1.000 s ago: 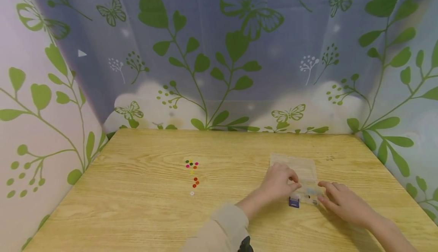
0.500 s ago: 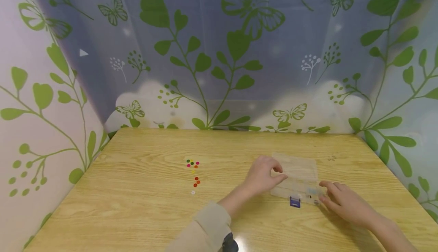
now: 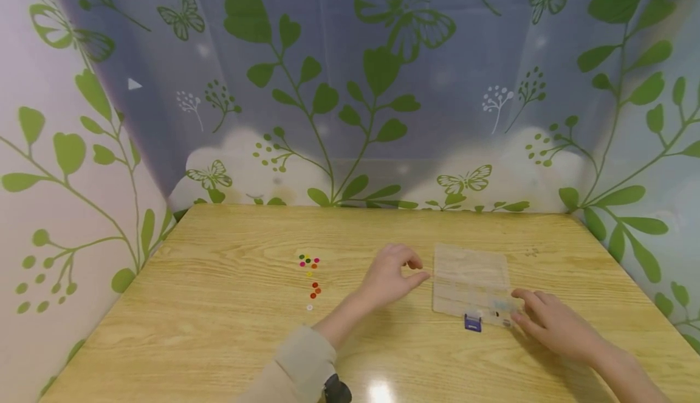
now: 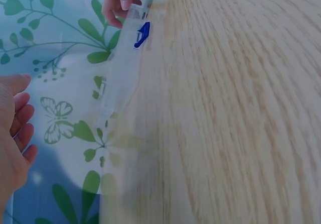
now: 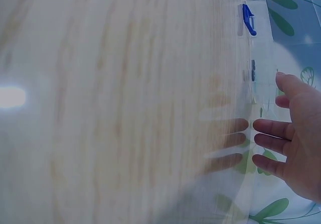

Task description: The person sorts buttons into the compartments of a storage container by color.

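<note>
A clear plastic compartment box (image 3: pixel 456 301) lies on the table in the head view, its see-through lid (image 3: pixel 470 264) laid back behind it. A blue latch (image 3: pixel 473 323) sits at the box's front edge, and a few small dark pieces show inside near the right end. My left hand (image 3: pixel 389 276) hovers left of the box with loosely bent fingers and holds nothing. At the box's right end is my right hand (image 3: pixel 555 325), fingers extended and nothing gripped; whether they touch the box I cannot tell. The left wrist view also shows the blue latch (image 4: pixel 142 35) beyond my left hand.
Small round colored discs (image 3: pixel 313 290), green, pink, yellow, orange, red and white, are scattered on the wooden table (image 3: pixel 219 306) left of my left hand. Faint small clear pieces (image 3: pixel 531 252) lie behind the box at right. A leaf-and-butterfly patterned curtain (image 3: pixel 339 87) borders the table's back and sides.
My left hand has drawn back leftward from over the box to the table beside it, uncovering the box. My right hand has stayed at the box's right end.
</note>
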